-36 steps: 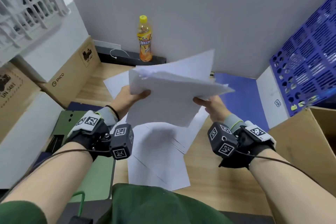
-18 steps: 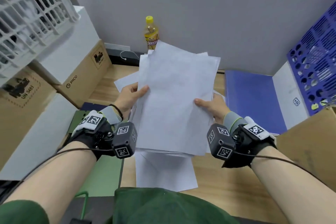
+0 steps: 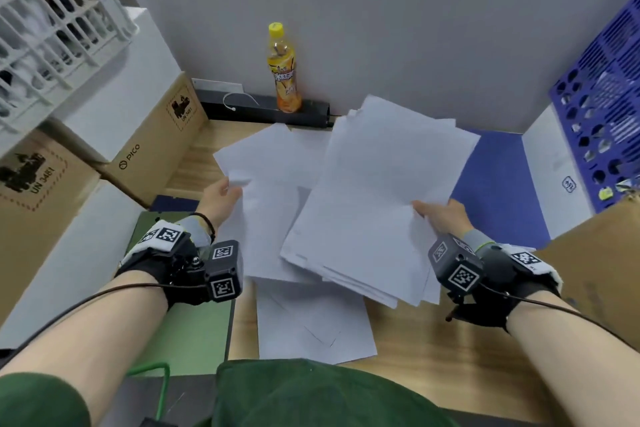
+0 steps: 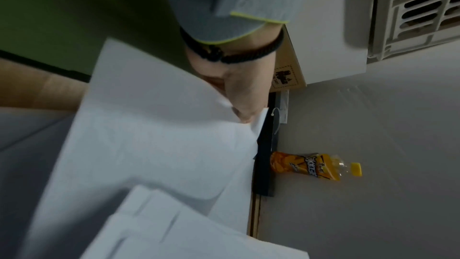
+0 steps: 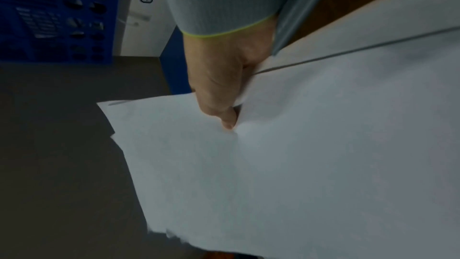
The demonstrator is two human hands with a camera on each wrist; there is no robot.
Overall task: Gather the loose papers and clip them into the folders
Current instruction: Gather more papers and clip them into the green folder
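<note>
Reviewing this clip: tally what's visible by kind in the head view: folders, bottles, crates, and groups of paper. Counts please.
Folders: 2, a blue folder and a green folder
Bottles: 1, the orange drink bottle
Crates: 2, a white crate and a blue crate
Paper groups: 3, the stack in the right hand, the sheet the left hand pinches, loose sheets on the desk
Total: 8

Cardboard box reads "PICO" and "UN 3481"; nearer carton "UN 3481".
</note>
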